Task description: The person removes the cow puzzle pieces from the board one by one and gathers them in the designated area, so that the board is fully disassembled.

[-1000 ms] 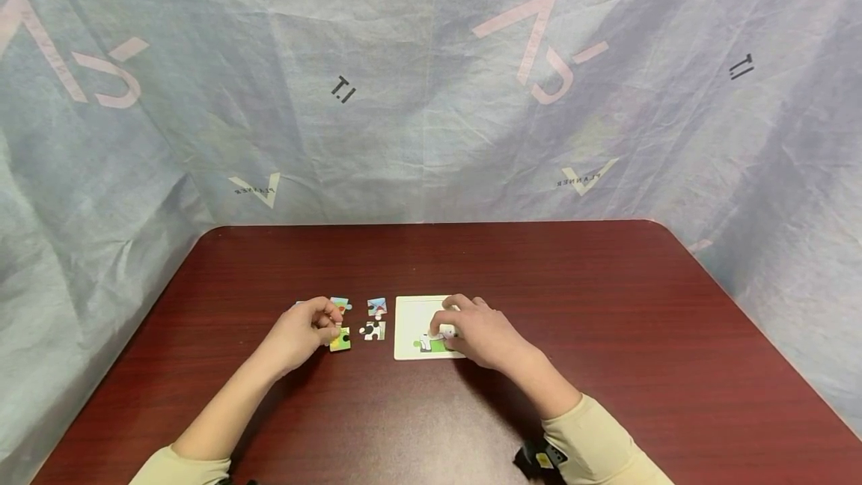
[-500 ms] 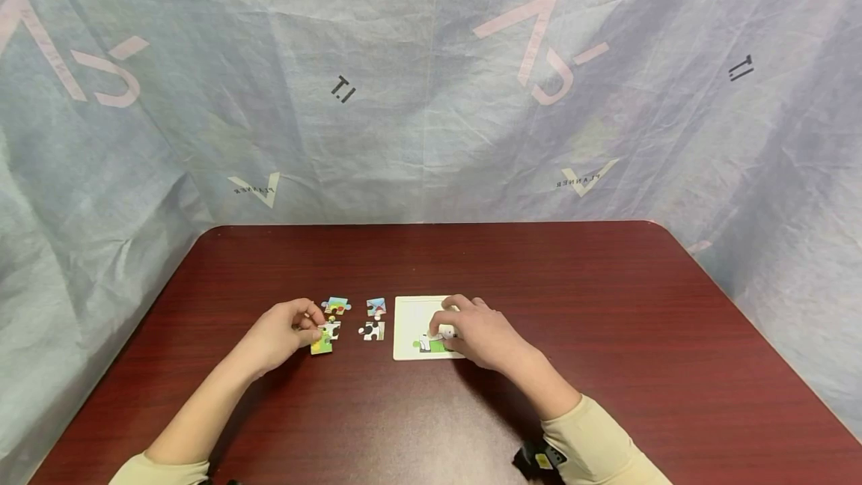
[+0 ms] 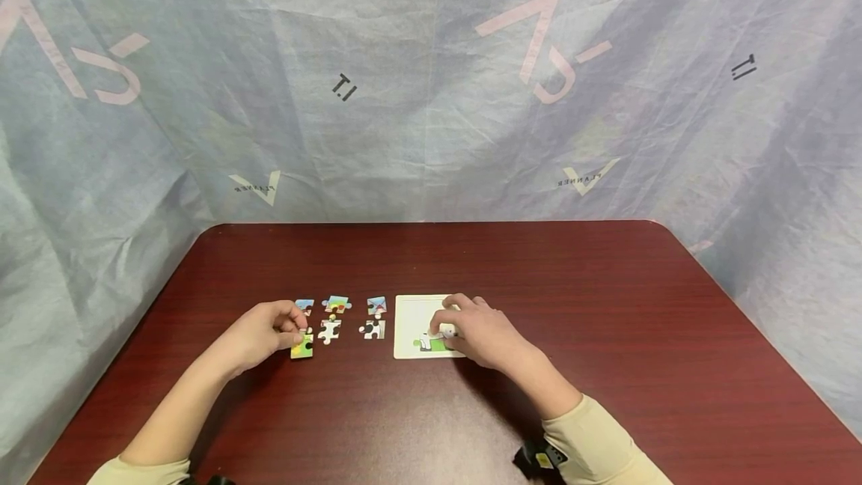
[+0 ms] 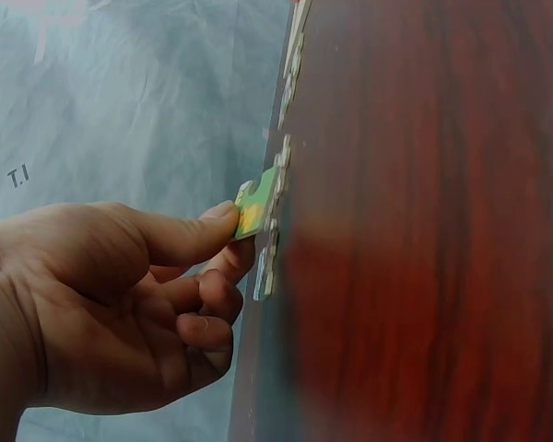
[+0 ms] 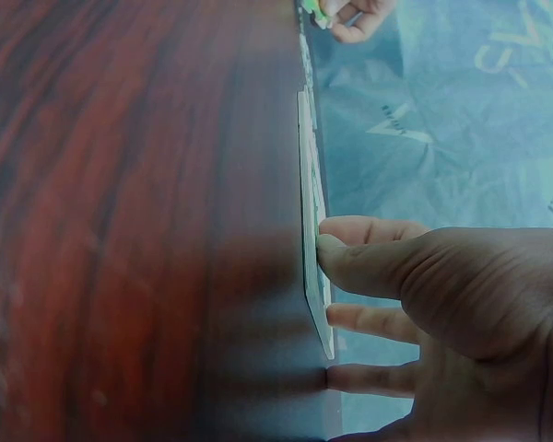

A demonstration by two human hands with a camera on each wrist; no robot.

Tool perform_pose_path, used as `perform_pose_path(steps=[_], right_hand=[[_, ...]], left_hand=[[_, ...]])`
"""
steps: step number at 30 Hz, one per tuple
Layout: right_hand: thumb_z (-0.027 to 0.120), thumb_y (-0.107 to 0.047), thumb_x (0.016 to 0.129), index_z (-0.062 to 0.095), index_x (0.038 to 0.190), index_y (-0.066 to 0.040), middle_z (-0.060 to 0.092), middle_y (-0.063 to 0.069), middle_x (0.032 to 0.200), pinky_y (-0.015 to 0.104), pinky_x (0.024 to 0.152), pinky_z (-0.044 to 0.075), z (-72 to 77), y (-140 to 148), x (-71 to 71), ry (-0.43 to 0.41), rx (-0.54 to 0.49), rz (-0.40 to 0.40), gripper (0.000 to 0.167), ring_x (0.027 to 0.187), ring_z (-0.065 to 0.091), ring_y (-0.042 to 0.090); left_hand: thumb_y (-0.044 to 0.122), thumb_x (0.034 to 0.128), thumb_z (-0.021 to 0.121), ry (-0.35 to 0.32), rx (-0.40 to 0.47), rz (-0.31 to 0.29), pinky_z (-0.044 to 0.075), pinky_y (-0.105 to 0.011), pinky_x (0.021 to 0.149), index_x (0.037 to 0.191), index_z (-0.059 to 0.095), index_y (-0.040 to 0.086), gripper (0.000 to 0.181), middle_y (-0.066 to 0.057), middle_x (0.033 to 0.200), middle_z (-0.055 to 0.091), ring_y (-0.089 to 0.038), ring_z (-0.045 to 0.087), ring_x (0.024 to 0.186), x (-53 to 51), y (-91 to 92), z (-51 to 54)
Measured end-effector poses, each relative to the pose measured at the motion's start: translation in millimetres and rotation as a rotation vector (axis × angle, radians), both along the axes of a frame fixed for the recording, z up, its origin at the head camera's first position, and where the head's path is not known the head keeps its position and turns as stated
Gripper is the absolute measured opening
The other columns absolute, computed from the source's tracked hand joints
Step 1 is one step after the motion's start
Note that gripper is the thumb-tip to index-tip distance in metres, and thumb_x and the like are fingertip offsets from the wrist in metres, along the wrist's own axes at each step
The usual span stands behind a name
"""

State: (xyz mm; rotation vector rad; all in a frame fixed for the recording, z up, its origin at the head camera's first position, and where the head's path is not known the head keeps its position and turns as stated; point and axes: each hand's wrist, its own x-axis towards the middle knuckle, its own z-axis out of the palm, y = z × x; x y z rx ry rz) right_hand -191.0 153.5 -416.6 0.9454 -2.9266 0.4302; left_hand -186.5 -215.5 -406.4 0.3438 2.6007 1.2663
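In the head view my left hand [image 3: 256,339] pinches a green-and-yellow jigsaw piece [image 3: 302,347] between thumb and fingers. The left wrist view shows this piece [image 4: 252,210] tilted above the table, its other fingers loosely bent below. My right hand [image 3: 483,337] lies over the right part of a pale square puzzle tray [image 3: 408,314], thumb and fingertips touching it. Inside the tray, a green-and-white section [image 3: 426,343] is partly covered by that hand. Seen from the right wrist, the fingers [image 5: 373,320] are spread along the tray [image 5: 310,207].
Between my left hand and the tray lie several loose pieces: a black-and-white one [image 3: 373,330], a blue-and-red one [image 3: 376,306], a white one [image 3: 329,331] and a colourful one [image 3: 337,304]. A blue piece [image 3: 305,306] sits behind my left fingers. Grey cloth [image 3: 424,96] hangs behind the table [image 3: 431,418].
My left hand has moved left with the green-and-yellow piece, uncovering the white piece and the blue piece behind it. My right hand has stayed on the tray.
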Motion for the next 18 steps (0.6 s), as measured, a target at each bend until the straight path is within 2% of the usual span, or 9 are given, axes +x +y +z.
perform_pose_path(steps=[5,8,14,18], right_hand=[[0.077,-0.016,0.091,0.07,0.104,-0.028,0.058,0.01,0.132,0.047,0.066,0.052,0.9,-1,0.1,0.002,0.001,0.005,0.019,0.098,0.058,0.033],[0.077,-0.016,0.091,0.07,0.104,-0.028,0.058,0.011,0.132,0.046,0.066,0.052,1.2,-1,0.2,0.004,0.001,0.004,0.019,0.098,0.058,0.033],[0.077,-0.015,0.091,0.07,0.104,-0.027,0.058,0.011,0.132,0.046,0.065,0.051,0.1,0,-0.3,0.005,-0.002,0.008,0.019,0.099,0.058,0.034],[0.077,-0.015,0.091,0.07,0.104,-0.028,0.058,0.011,0.132,0.046,0.065,0.051,0.4,0,0.0,0.01,0.002,0.011,0.019,0.099,0.058,0.034]], left_hand=[[-0.005,0.09,0.069,0.009,0.002,-0.016,0.045,-0.031,0.065,0.096,0.061,-0.001,0.011,-0.006,0.08,0.059,-0.021,0.054,0.076,1.9,-9.5,-2.6],[-0.005,0.0892,0.07,0.005,-0.006,-0.001,0.044,-0.03,0.065,0.096,0.061,0.0,0.012,-0.006,0.08,0.059,-0.021,0.054,0.075,2.9,-13.2,-3.4],[-0.003,0.0885,0.072,0.014,-0.053,0.025,0.043,-0.03,0.064,0.095,0.062,0.001,0.013,-0.005,0.08,0.059,-0.021,0.053,0.075,4.1,-16.9,-3.0],[-0.003,0.0865,0.075,0.047,-0.092,0.027,0.042,-0.03,0.064,0.093,0.063,0.002,0.014,-0.003,0.079,0.058,-0.02,0.052,0.076,4.4,-17.6,-3.6]])
